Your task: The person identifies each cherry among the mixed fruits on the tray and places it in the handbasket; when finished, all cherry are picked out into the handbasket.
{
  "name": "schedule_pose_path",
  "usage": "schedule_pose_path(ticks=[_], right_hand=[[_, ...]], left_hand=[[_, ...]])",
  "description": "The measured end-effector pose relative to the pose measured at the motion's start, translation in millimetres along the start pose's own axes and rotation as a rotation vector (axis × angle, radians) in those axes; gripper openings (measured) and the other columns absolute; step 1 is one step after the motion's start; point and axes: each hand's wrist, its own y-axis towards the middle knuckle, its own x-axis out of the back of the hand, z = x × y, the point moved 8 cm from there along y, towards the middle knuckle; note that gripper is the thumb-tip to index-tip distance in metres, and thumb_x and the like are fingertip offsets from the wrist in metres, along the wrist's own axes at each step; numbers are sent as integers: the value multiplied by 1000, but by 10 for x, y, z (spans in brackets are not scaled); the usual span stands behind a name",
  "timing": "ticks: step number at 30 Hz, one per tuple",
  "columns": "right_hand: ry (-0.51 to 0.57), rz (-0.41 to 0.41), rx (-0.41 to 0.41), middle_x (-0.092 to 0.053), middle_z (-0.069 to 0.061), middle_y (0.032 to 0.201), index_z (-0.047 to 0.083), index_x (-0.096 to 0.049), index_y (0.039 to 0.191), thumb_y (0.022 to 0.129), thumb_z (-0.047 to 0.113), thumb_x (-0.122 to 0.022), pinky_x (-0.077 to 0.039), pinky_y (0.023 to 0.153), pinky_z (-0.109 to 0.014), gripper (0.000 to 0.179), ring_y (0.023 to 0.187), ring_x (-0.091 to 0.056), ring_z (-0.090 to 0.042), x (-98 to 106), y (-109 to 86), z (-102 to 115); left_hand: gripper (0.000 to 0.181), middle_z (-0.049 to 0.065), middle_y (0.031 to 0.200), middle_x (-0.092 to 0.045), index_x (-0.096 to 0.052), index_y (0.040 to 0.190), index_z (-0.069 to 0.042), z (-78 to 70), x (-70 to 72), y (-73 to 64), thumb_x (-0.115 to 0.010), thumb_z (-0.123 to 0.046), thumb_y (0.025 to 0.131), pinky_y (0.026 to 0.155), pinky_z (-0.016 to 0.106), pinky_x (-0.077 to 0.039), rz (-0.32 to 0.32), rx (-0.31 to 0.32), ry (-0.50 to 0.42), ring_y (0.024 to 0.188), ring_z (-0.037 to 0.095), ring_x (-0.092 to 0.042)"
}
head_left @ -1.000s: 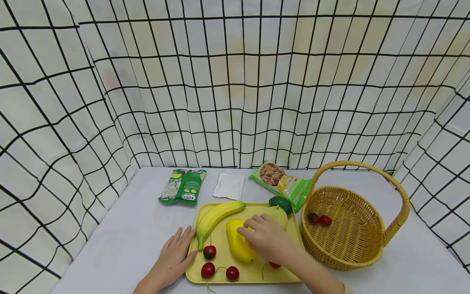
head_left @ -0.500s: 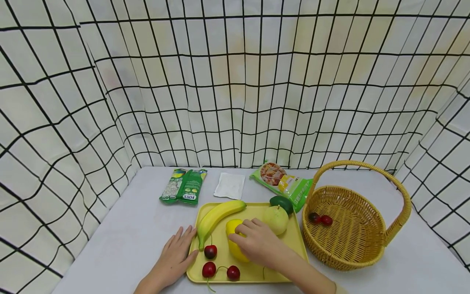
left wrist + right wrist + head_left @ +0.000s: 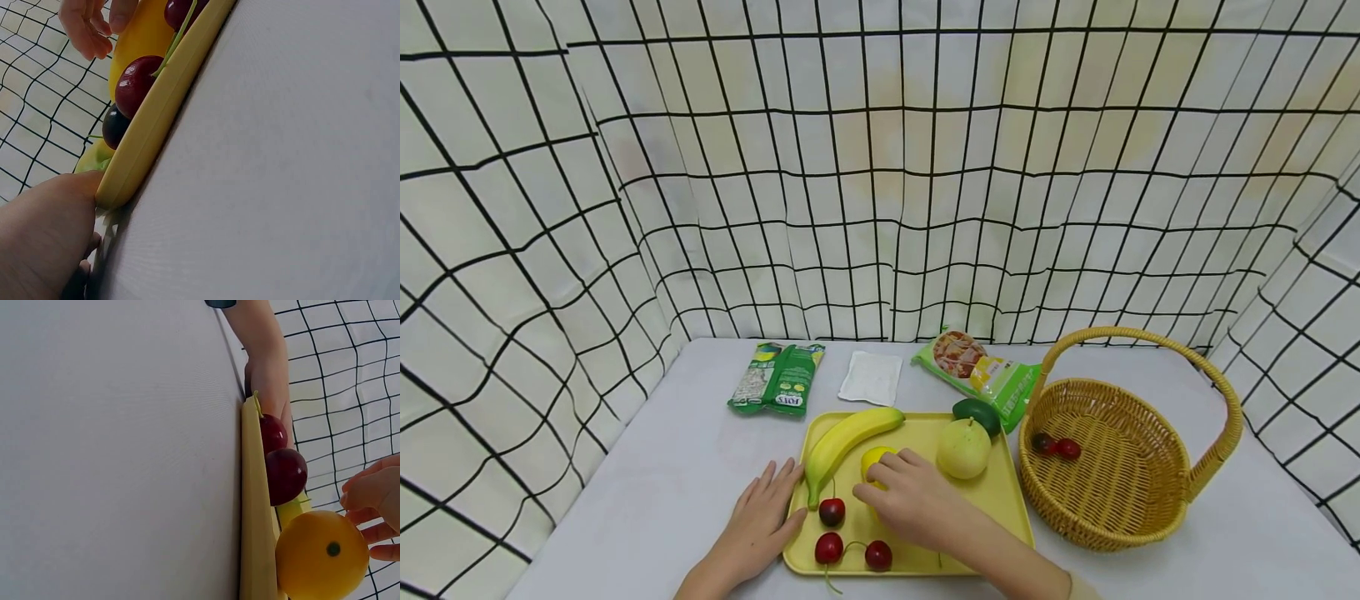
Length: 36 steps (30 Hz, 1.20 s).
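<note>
My left hand [image 3: 758,523] lies on the table with its fingers and thumb at the left edge of the yellow tray [image 3: 917,429]. My right hand [image 3: 913,500], fingers loosely bent, hovers over a yellow mango [image 3: 875,460] and hides most of it. In the right wrist view a gap shows between these fingers and the mango [image 3: 312,569]. Left of it lie a banana [image 3: 850,442] and a dark red cherry [image 3: 832,512]. Two more cherries [image 3: 829,548] sit by the tray's front edge. Under my right forearm a stem pokes out; its fruit is hidden.
A pale green pear [image 3: 964,450] and a dark green fruit [image 3: 977,414] fill the tray's back right corner. Right of it stands a handled wicker basket [image 3: 1112,475] holding small dark red fruits [image 3: 1067,449]. Behind are a green packet [image 3: 778,379], a white sachet [image 3: 871,377] and another bag [image 3: 977,371].
My right hand has moved left across the mango, away from the pear, which now shows fully. The left hand stays at the tray's edge. The whole view has shifted slightly.
</note>
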Motion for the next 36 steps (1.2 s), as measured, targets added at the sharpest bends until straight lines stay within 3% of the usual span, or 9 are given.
schedule_pose_path(ticks=[9, 23, 36], right_hand=[[-3, 33, 27, -58, 6, 94, 24, -63, 99, 80, 18, -67, -43, 79, -24, 20, 89, -51, -12, -53, 85, 69], [17, 117, 31, -58, 8, 90, 25, -63, 99, 84, 22, -66, -41, 79, -20, 16, 85, -50, -9, -219, 210, 119], [14, 130, 57, -56, 10, 86, 30, -61, 108, 90, 29, -59, -41, 79, -20, 18, 81, -47, -9, -345, 236, 200]], left_hand=[[62, 15, 148, -26, -30, 143, -8, 3, 8, 4, -48, -40, 93, 107, 55, -8, -8, -3, 5, 137, 36, -10], [62, 13, 148, -27, -31, 143, -9, 14, 0, 3, -50, -39, 92, 106, 54, -9, 10, 20, 11, 137, 35, -10], [63, 15, 147, -27, -32, 143, -9, -9, 4, -3, -45, -45, 93, 106, 58, -9, -4, -4, 10, 136, 37, -11]])
